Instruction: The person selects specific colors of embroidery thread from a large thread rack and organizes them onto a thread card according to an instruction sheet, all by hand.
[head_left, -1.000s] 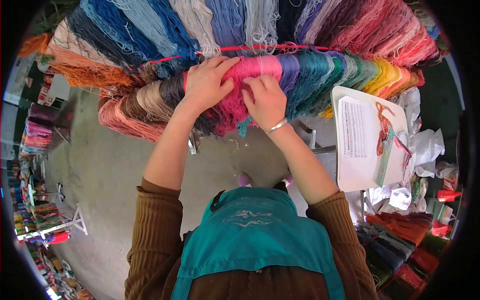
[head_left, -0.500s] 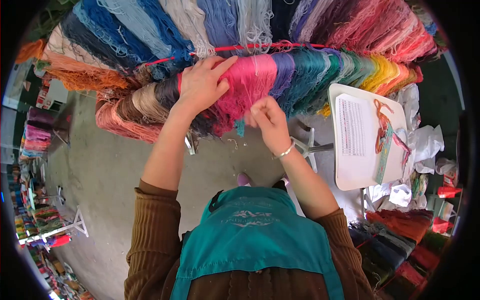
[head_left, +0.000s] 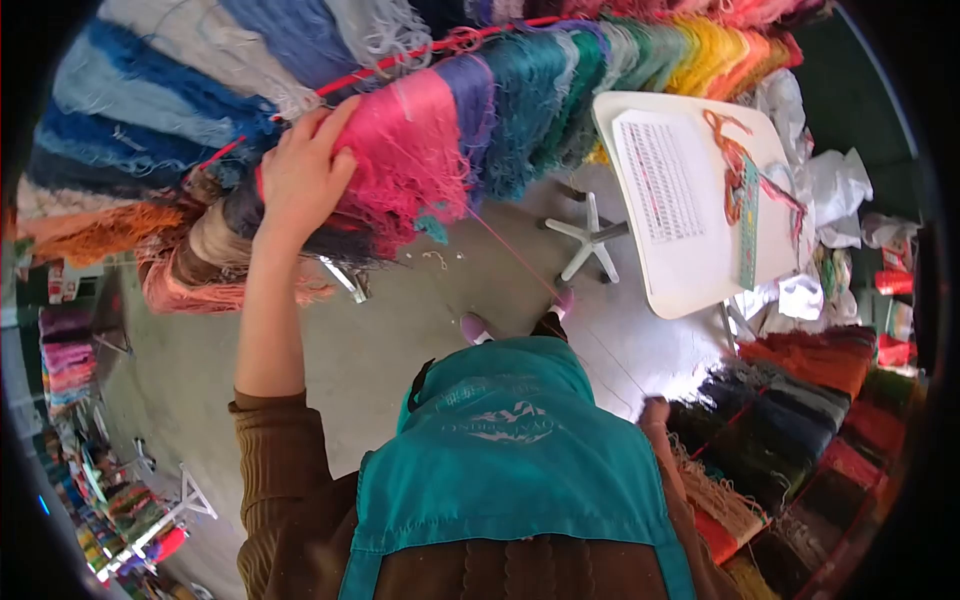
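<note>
My left hand [head_left: 302, 185] lies on the hanging yarn with its fingers spread, at the left edge of a bright pink skein [head_left: 405, 140] and over dark yarn next to it. A thin pink thread [head_left: 515, 255] runs taut from the bottom of that skein down to the right. At its other end is my right hand [head_left: 655, 415], low at my right side, with the fingers closed on the thread. Purple yarn [head_left: 472, 95] and teal yarn [head_left: 520, 85] hang to the right of the pink skein.
A white board [head_left: 690, 280] on a stand carries a printed chart [head_left: 660, 185], an orange yarn bundle [head_left: 735, 175] and a green strip [head_left: 748, 230]. Below it at right stands a rack of dark and red yarn [head_left: 800, 420]. A wheeled base [head_left: 590, 235] is on the floor.
My right hand has moved from beside the pink skein down and back to my right side, drawing out a long pink thread. My left hand stays on the yarn. The view has turned right.
</note>
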